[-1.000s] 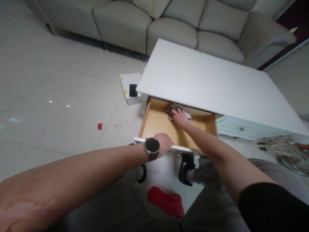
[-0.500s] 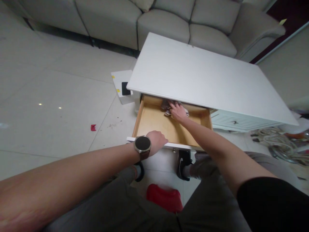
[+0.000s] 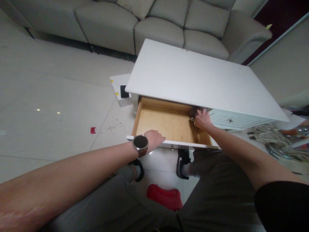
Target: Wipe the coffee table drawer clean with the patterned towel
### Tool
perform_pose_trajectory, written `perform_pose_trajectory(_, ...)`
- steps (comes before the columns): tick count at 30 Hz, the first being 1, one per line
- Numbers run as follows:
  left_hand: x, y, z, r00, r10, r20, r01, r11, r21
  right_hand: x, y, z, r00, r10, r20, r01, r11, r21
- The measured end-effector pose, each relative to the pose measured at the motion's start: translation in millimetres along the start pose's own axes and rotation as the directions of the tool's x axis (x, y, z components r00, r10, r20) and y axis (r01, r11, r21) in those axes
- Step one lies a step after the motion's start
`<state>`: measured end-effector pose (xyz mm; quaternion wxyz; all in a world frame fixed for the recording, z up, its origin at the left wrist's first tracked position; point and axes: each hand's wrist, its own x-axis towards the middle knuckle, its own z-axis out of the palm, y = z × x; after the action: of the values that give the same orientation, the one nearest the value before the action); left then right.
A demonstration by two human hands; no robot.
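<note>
A wooden drawer (image 3: 164, 124) with a white front is pulled out of a white coffee table (image 3: 198, 77). My left hand (image 3: 154, 139), below a round-faced watch (image 3: 140, 141) on the wrist, is closed over the top edge of the drawer front. Inside the drawer, at its back right corner, my right hand (image 3: 203, 119) presses on a crumpled greyish cloth (image 3: 193, 112). Its fingers are bent round the cloth, which it partly hides. The rest of the drawer floor is bare light wood.
A beige sofa (image 3: 159, 33) stands behind the table. Left of the table is a white box (image 3: 118, 80) with a dark flat item (image 3: 124, 91) on it. A red stool (image 3: 165, 196) lies between my legs. Coiled hoses (image 3: 265, 137) lie at right, a red scrap (image 3: 93, 130) at left.
My right hand has moved right along the back of the drawer, taking the cloth from the middle to the right corner. My left hand stays on the drawer front.
</note>
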<state>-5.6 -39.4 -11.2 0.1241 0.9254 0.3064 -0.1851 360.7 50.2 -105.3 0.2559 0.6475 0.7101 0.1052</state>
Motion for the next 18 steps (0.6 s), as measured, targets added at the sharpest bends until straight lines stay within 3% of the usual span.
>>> perform_pose_trajectory(3, 0, -1, 3.0, 0.999, 0.006, -0.038, -0.007, 1.000, -0.023, -11, -15, -12, 0.988, -0.009, 0.152, 0.013, 1.000, -0.022)
perform_pose_trajectory(6, 1, -2, 5.6, 0.997, 0.002, -0.071, -0.004, 1.000, -0.030, -17, -25, -26, 0.935, -0.035, 0.353, 0.049, 0.998, -0.031)
perform_pose_trajectory(8, 0, -2, 6.0, 0.997, -0.003, -0.081, 0.001, 1.000, -0.024, -17, -23, -37, 0.906, -0.022, 0.422, 0.028, 1.000, -0.008)
perform_pose_trajectory(11, -1, -1, 4.4, 0.997, -0.001, -0.079, -0.002, 0.999, -0.036, -12, -2, -46, 0.951, 0.013, 0.308, -0.016, 1.000, 0.008)
perform_pose_trajectory(14, -4, -1, 1.6, 0.998, 0.000, -0.067, -0.003, 0.999, -0.039, -12, 28, -42, 0.981, 0.046, 0.188, -0.046, 0.999, -0.003)
perform_pose_trajectory(18, -6, -1, -2.0, 0.999, 0.004, -0.046, -0.005, 1.000, -0.014, -20, 47, -26, 0.955, -0.053, 0.291, 0.017, 0.992, 0.127)
